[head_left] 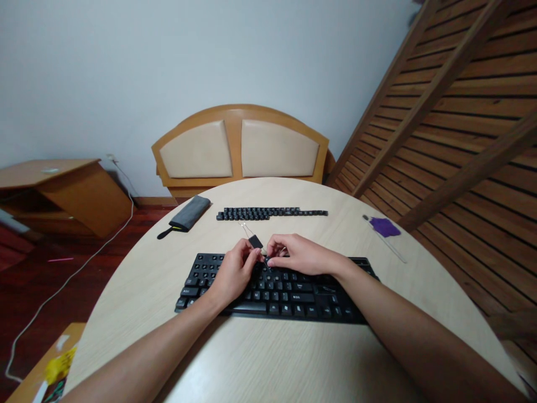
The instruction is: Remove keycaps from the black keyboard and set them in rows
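Note:
A black keyboard lies flat across the near part of the table, with bare switch spots in its upper rows. Over its top rows both of my hands meet, fingertips close together. My left hand is closed, its thumb and fingers pinched at the lower end of a keycap puller with a black body and thin wire loops. Facing it, my right hand has thumb and forefinger bent in a pinch by the puller's lower wires. What sits between the right fingertips is too small to make out.
Behind the keyboard, loose black keycaps stand in rows. A grey pouch lies at the left, a purple cloth item at the right. The round table faces a headboard; a white cable crosses the floor.

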### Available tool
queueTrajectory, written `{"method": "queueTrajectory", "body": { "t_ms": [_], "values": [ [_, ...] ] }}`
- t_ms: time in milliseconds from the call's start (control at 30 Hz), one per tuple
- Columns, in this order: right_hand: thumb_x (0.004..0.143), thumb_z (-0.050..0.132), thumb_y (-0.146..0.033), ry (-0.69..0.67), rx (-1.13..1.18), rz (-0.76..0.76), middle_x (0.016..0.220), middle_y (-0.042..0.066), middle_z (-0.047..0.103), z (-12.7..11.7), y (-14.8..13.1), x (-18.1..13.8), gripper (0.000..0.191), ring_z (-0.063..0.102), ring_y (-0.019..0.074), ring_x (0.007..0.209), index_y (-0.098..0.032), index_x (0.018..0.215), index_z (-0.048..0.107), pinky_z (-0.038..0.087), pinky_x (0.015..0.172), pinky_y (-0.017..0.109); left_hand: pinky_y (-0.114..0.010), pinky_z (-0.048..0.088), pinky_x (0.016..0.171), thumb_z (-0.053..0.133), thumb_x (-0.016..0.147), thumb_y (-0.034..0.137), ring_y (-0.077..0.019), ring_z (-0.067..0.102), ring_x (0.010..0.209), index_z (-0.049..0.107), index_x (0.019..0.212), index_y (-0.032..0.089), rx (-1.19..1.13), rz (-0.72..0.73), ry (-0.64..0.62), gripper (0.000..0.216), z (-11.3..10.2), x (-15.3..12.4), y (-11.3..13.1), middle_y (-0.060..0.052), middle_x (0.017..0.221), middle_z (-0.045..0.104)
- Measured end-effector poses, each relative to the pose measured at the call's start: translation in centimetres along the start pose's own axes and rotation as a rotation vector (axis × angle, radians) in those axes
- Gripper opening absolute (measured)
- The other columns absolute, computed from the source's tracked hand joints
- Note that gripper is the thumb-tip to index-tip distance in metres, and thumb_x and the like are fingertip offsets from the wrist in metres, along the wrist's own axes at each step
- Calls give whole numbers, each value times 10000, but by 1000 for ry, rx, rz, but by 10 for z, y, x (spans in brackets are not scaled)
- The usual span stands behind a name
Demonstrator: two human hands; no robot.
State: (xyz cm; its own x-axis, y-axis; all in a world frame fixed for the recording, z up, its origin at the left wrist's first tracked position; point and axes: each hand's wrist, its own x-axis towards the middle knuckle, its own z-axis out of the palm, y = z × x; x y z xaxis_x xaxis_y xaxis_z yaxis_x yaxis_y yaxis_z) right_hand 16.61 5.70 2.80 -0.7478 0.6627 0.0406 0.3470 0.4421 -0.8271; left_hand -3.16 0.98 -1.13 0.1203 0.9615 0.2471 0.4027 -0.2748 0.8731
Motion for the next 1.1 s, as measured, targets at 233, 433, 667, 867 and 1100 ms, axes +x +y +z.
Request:
{"method": "queueTrajectory", "body": {
  "t_ms": [233,433,667,867,1100],
  "values": [
    [912,586,-292,20,18,-26,850,-3,628,6,7,2,118,586,136,774,-185,959,567,460,719,260,-291,469,691,507,938,349,-181,633,715,507,821,200,23,-7,11,189,-1,0,2,-9,753,661],
    [910,594,-293,0,73,-52,897,9,666,5,5,2,131,617,140,810,-185,983,585,482,748,267,-272,463,661,523,929,391,-166,626,687,496,810,200,-55,-35,2,226,0,1,-2,9,722,651],
    [876,646,-243,-42,-35,-67,1016,46,723,-1,1,1,190,664,168,941,-180,1052,683,486,870,301,-288,483,700,528,931,425,-174,650,717,502,828,198,-119,-82,14,251,-1,4,-3,-11,755,697],
    [866,661,-247,2,-161,-125,1070,49,706,-9,-8,-2,170,627,186,1024,-193,1025,688,451,929,319,-309,510,724,526,927,461,-191,689,768,488,830,202,-169,-80,15,280,0,4,-4,-39,804,725],
    [877,639,-243,268,-293,-35,1043,55,716,-34,-5,8,195,643,178,920,-191,1058,691,468,844,291,-316,509,714,520,936,412,-202,702,782,472,813,204,-164,-87,6,246,4,3,-7,-54,805,740]
  ]
}}
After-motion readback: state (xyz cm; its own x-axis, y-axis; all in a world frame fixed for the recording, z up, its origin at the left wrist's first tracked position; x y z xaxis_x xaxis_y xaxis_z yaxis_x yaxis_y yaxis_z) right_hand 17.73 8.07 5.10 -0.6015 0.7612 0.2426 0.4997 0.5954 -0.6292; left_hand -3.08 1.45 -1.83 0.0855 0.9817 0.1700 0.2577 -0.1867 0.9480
